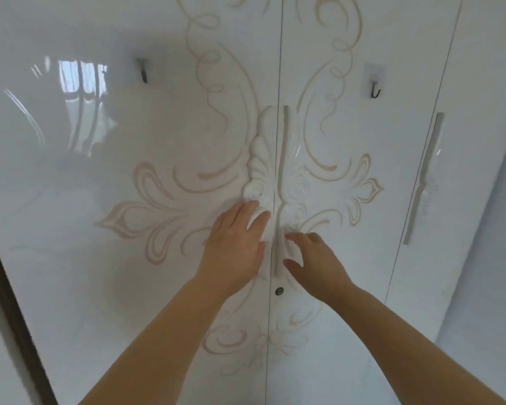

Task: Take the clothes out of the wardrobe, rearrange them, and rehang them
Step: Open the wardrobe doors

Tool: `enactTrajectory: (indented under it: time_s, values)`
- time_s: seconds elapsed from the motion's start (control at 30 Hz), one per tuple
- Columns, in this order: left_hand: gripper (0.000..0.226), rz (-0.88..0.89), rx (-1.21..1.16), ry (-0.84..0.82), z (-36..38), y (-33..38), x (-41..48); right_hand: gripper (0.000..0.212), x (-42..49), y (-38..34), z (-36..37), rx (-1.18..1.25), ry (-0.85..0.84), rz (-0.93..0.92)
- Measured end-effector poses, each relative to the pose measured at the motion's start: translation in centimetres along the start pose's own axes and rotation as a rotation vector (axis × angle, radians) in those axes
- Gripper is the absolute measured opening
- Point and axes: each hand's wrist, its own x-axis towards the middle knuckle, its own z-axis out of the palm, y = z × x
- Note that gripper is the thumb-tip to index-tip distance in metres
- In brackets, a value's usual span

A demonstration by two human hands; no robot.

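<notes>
The wardrobe (348, 331) stands directly ahead with its glossy white doors closed. Both forearms extend forward and up to the centre seam. The left hand (234, 244) lies back-up, released, its fingers (253, 210) fairly straight on the carved shell handle (260, 159). The right hand (316, 264) is beside the bar handle (281, 171), fingers curled. Blur hides whether it grasps the bar. A keyhole (279, 291) sits between the wrists.

Shut wardrobe doors (164, 258) block the way in; handles (283, 159) protrude.
</notes>
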Motion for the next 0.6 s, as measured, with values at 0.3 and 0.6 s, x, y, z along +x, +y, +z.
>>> enactTrajectory:
  time_s: [0.3, 0.6]
  values:
    - [0.057, 0.214, 0.234, 0.194, 6.2, -3.7, 4.6, 0.082, 6.8, -1.5, -0.4, 0.153, 0.488, 0.087]
    - [0.056, 0.215, 0.214, 0.293, 7.1, -3.8, 5.0, 0.062, 8.4, -2.5, -1.3, 0.379, 0.479, 0.252]
